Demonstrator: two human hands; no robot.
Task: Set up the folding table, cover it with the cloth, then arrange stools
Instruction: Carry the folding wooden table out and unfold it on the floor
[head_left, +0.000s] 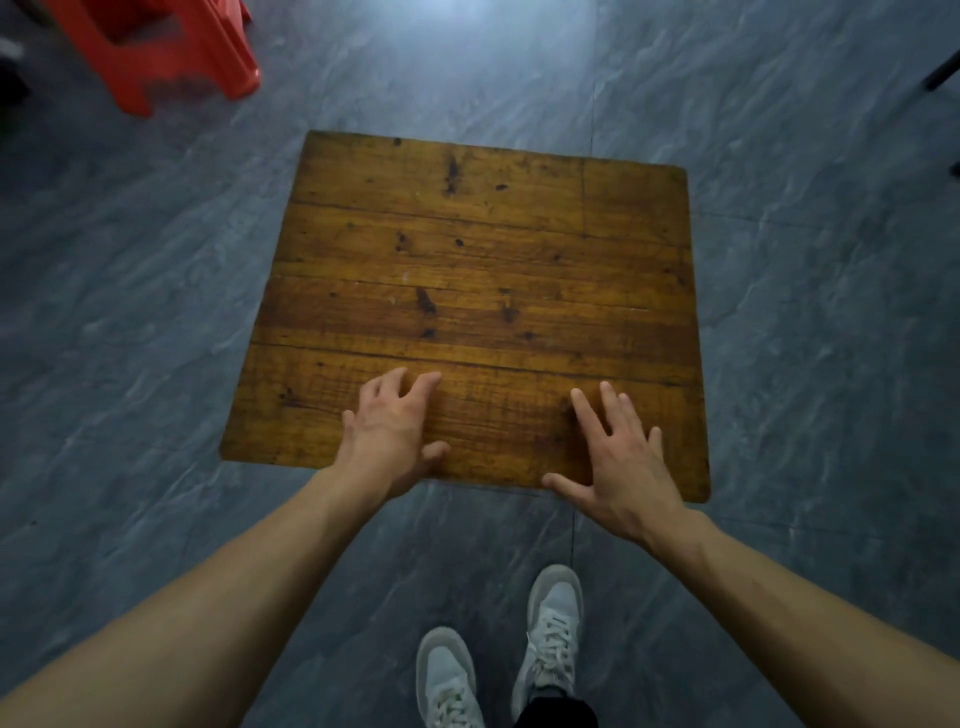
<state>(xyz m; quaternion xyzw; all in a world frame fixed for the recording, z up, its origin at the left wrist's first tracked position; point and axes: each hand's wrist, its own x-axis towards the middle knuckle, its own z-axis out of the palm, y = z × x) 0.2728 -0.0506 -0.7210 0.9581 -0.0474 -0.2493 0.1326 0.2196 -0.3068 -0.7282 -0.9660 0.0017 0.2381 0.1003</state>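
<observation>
- The folding table (483, 291) stands on the grey tiled floor (130, 322), its worn plank surface bare and seen from above; its legs are hidden under the top.
- The person leans over the table's near edge with both bare forearms stretched forward.
- The left hand (389, 431) is at the near edge, left of the table's middle, its fingers (423, 387) loosely bent and spread apart over the surface, thumb near the edge. It holds nothing; I cannot tell whether the fingertips touch the wood.
- The right hand (618, 462) lies just right of the table's middle, fingers (589, 415) straight and splayed apart over the surface, the thumb reaching along the near edge. It grips nothing.
- A red plastic stool (171, 52) stands on the floor well beyond the table's far left corner, partly cut off by the frame.
- Two grey laced shoes (550, 639) are planted on the floor on the near side of the table, below the right hand.
- A dark leg of something (943, 73) pokes in beyond the table's far right corner.
</observation>
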